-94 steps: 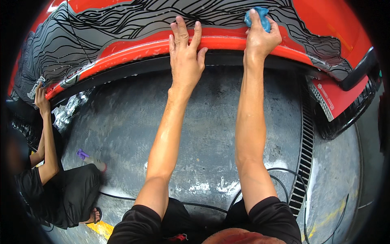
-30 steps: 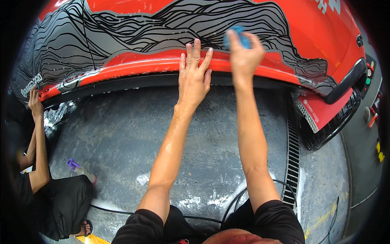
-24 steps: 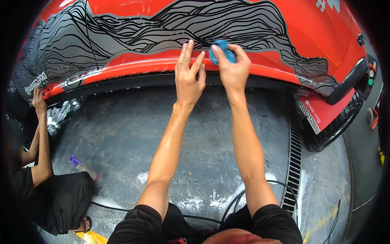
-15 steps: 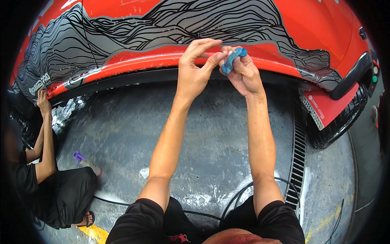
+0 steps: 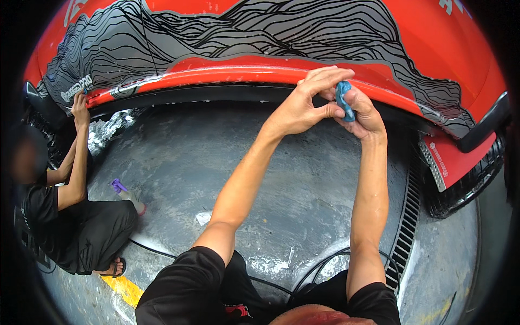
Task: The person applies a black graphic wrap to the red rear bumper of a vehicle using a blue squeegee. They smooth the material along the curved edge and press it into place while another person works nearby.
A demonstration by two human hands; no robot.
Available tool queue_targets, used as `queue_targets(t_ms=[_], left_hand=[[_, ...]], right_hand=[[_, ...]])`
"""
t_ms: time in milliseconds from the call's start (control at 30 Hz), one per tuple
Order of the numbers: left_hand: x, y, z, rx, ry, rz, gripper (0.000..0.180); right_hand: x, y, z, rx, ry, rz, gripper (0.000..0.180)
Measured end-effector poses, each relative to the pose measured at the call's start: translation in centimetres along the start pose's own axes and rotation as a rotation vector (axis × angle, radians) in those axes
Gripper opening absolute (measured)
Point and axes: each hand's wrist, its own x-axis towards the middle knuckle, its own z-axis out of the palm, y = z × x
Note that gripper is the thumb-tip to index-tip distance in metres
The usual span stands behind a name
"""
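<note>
A soft-looking lump of blue clay (image 5: 345,102) is between my two hands, in front of the lower edge of a red car (image 5: 238,76). With thumb and fingers my right hand (image 5: 368,120) grips it from the right. My left hand (image 5: 303,108) closes on it from the left, thumb at its lower edge and fingers arched over the top. Some of the fingertips behind the clay are hidden. Grey panels with black wavy lines cover much of the car's side, and wet foam lies along its sill.
At the left a person (image 5: 70,216) crouches, a hand (image 5: 81,111) against the car. A bottle with a purple trigger (image 5: 130,196) stands beside them. A black hose (image 5: 319,266) curls near my legs. To the right are a drain grate (image 5: 407,225), a red mud flap (image 5: 457,160) and a tyre (image 5: 468,195).
Both hands have moved right and slightly down with the clay. Its twisted strip is now a more compact upright lump, and my left hand has closed in on it. The view has shifted.
</note>
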Motion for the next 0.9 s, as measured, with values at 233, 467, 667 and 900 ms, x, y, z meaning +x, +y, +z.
queue_targets(t_ms=[233, 467, 667, 900], left_hand=[[0.1, -1.5, 0.0, -0.084, 0.273, -0.002, 0.035], [0.4, -0.3, -0.6, -0.162, 0.532, -0.161, 0.022], [1.1, 0.0, -1.7, -0.152, 0.454, -0.122, 0.026], [0.4, 0.5, -3.3, -0.148, 0.387, -0.255, 0.029]], right_hand=[[1.5, 0.6, 0.9, 0.247, 0.043, -0.086, 0.074], [2.8, 0.7, 5.0, -0.402, 0.231, -0.257, 0.038], [3.4, 0.9, 5.0, -0.412, 0.344, -0.388, 0.035], [3.6, 0.9, 6.7, -0.558, 0.469, -0.393, 0.035]])
